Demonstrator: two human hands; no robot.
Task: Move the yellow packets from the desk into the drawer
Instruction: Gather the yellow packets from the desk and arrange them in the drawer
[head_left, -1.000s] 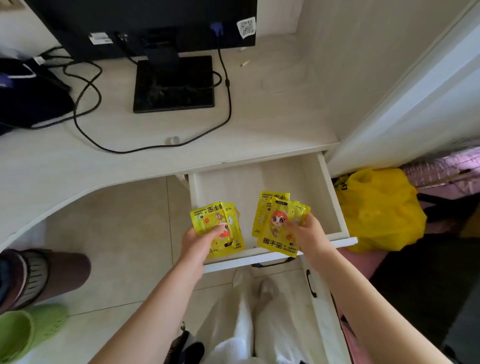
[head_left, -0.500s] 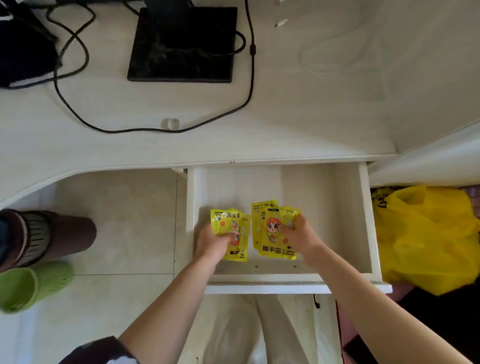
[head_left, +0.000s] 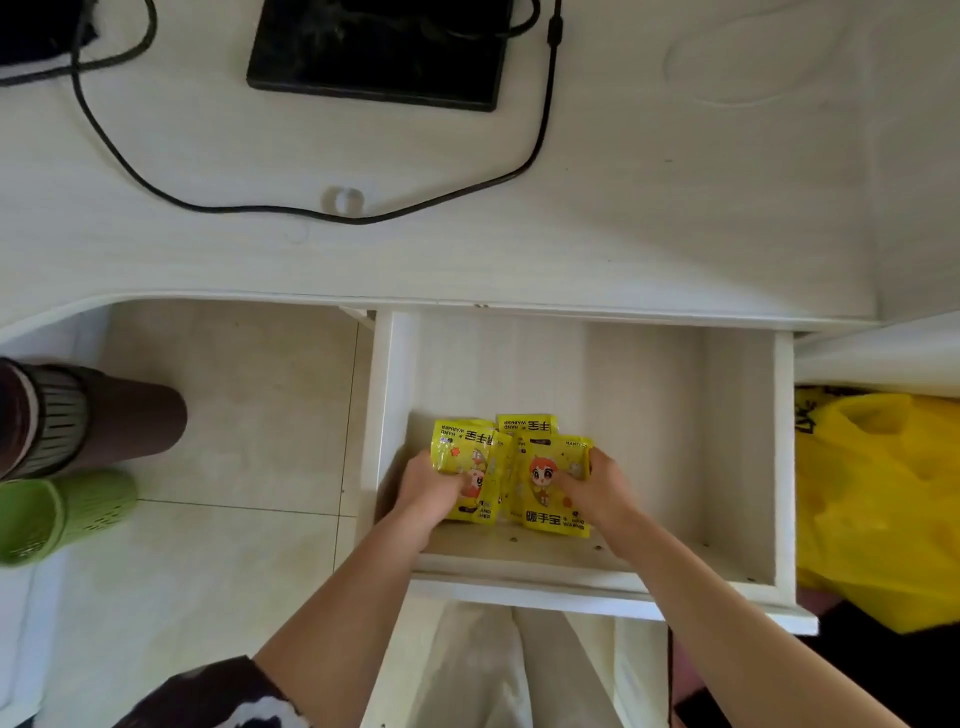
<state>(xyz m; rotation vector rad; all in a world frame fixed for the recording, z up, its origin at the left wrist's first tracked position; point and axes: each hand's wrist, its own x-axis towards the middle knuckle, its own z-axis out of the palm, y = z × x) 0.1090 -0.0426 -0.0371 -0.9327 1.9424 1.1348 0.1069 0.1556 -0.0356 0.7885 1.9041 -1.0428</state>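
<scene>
Glossy yellow foil packets (head_left: 511, 475): resting inside open white wooden drawer (head_left: 784, 457), left hand (head_left: 428, 491) and right hand (head_left: 597, 488) fingers gripping them; release pending; pale surface (head_left: 571, 249) showing none.

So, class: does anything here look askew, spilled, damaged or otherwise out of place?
Nothing is spilled or damaged. The yellow packets lie overlapped in the drawer, both hands on them. One black cable trails loosely across the desk.

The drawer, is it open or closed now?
Open. The drawer is pulled out from under the desk, its inside visible, with both hands holding yellow packets in it.
</scene>
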